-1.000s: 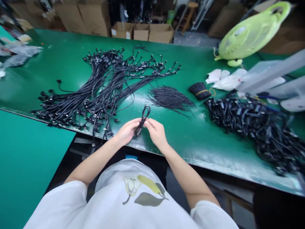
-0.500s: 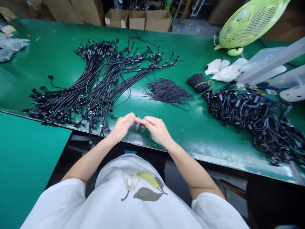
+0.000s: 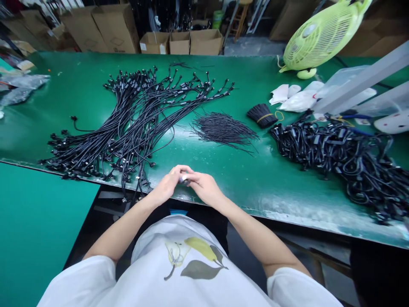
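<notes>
My left hand (image 3: 168, 184) and my right hand (image 3: 204, 186) meet over the front edge of the green table. Their fingers are closed together around a small bunched cable (image 3: 184, 179), mostly covered by the fingers and blurred. To the left lies a large spread of straight black cables (image 3: 128, 115) with connectors at both ends. Beyond my hands is a loose pile of thin black twist ties (image 3: 222, 130). A bundle of more ties (image 3: 262, 115), bound with a yellow band, lies right of that pile. Farther right is a heap of coiled black cables (image 3: 338, 153).
A lime-green fan (image 3: 322, 36) stands at the back right, near white plastic bags (image 3: 298, 101) and a slanting grey post (image 3: 361, 81). Clear plastic bags (image 3: 22, 87) lie at the far left. Cardboard boxes (image 3: 204, 41) stand behind the green table (image 3: 223, 170).
The view has tilted up slightly, so the table sits lower in it. My fingers have shifted around the cable, which now shows a pale spot between them.
</notes>
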A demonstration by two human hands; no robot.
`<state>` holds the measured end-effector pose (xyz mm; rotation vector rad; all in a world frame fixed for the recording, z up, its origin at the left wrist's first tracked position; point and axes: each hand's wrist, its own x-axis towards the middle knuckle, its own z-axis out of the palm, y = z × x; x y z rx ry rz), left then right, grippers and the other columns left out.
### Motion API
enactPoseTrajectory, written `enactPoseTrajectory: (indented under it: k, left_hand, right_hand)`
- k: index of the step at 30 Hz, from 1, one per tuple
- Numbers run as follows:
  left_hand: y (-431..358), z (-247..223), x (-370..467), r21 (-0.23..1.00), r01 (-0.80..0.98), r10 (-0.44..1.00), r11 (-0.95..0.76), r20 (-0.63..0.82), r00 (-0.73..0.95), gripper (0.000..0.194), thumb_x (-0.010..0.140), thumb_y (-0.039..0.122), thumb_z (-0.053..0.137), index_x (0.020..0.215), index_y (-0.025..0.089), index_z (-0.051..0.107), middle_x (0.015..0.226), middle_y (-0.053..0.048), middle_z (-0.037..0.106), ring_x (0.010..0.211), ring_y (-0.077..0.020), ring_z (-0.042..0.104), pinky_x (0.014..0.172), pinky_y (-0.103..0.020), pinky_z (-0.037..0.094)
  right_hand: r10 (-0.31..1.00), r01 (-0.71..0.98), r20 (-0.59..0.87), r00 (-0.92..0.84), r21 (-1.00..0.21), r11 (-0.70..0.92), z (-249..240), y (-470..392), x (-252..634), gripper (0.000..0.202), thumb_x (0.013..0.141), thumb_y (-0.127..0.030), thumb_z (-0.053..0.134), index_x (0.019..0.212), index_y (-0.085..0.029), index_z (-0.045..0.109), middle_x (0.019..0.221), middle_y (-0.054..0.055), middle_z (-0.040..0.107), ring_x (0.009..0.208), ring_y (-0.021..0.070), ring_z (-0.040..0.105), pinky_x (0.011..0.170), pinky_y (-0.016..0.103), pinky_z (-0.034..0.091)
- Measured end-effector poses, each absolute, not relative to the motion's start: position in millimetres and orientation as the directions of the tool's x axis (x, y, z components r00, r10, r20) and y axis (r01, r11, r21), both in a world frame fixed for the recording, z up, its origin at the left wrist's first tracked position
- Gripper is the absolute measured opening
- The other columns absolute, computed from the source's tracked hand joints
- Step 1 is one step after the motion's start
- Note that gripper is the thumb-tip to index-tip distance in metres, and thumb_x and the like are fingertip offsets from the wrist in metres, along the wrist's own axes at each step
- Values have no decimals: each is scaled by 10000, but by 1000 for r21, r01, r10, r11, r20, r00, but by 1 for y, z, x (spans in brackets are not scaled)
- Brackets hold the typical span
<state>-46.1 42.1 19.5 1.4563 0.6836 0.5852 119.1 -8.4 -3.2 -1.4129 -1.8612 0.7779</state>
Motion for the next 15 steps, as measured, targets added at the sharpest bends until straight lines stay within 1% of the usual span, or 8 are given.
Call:
enactPoseTrajectory:
  k: [1, 3, 5, 7, 9, 12, 13, 15]
  left_hand:
    - [38, 20, -46, 995, 88, 735, -49, -24, 677, 698, 894, 694, 281, 945, 187, 757, 1271, -105, 605, 1190, -262, 520, 1097, -407, 327]
    - [31, 16, -43, 979, 145, 788, -146, 26, 615, 554, 898, 634, 395, 967, 212, 747, 1385, -89, 510, 1281, -266, 450, 1141, -414, 277]
    - [25, 7, -36, 987, 109, 848, -115, 40, 528, 442, 849, 538, 581, 1160, 233, 658, 1454, -95, 427, 1335, -273, 406, 1137, -425, 303]
    - [22, 0, -28, 1000, -2, 887, -18, 17, 461, 620, 811, 467, 664, 1360, 255, 471, 1506, -110, 356, 1368, -275, 379, 1115, -425, 350]
    - [20, -5, -23, 994, -74, 888, 79, -36, 459, 718, 817, 427, 668, 1438, 262, 347, 1529, -115, 337, 1390, -272, 358, 1119, -428, 349]
    - [15, -8, -18, 993, -33, 836, 116, -80, 542, 566, 874, 408, 598, 1389, 225, 449, 1504, -104, 409, 1404, -258, 346, 1170, -424, 258]
    - [13, -9, -16, 994, -16, 824, 105, -78, 561, 493, 904, 408, 550, 1354, 212, 498, 1489, -100, 436, 1404, -249, 347, 1183, -413, 229]
    - [8, -10, -10, 998, -14, 831, 66, -47, 555, 421, 943, 409, 477, 1299, 198, 558, 1472, -94, 463, 1407, -229, 342, 1194, -383, 193]
  right_hand:
    - [982, 516, 119, -148, -838, 180, -5, -6, 123, 330, 943, -309, 422, 717, -183, 628, 757, 8, 642, 695, 134, 539, 672, 237, 382]
    - [995, 421, 79, -54, -902, 94, -6, -2, 128, 367, 935, -364, 424, 657, -175, 571, 676, -10, 578, 659, 124, 502, 647, 232, 361]
    - [998, 352, 65, 20, -934, 54, -5, -2, 128, 370, 922, -398, 438, 640, -175, 525, 643, -22, 530, 645, 117, 476, 639, 229, 348]
    - [996, 275, 68, 64, -960, 48, -4, -5, 125, 348, 916, -399, 446, 653, -179, 507, 653, -24, 519, 650, 115, 472, 650, 230, 353]
    - [988, 234, 95, 120, -970, 65, -3, -11, 122, 333, 914, -389, 447, 655, -185, 494, 657, -20, 506, 648, 117, 464, 652, 234, 357]
    - [966, 258, 171, 196, -959, 117, -2, -17, 122, 311, 900, -401, 466, 677, -190, 518, 706, 4, 524, 693, 132, 476, 678, 248, 365]
    - [968, 237, 157, 197, -966, 108, -3, -17, 123, 312, 884, -420, 488, 676, -191, 522, 713, 9, 523, 695, 134, 470, 669, 248, 365]
    - [990, 102, 30, 137, -995, 16, -6, -16, 126, 353, 850, -490, 511, 657, -194, 496, 661, -3, 476, 614, 118, 419, 585, 238, 350]
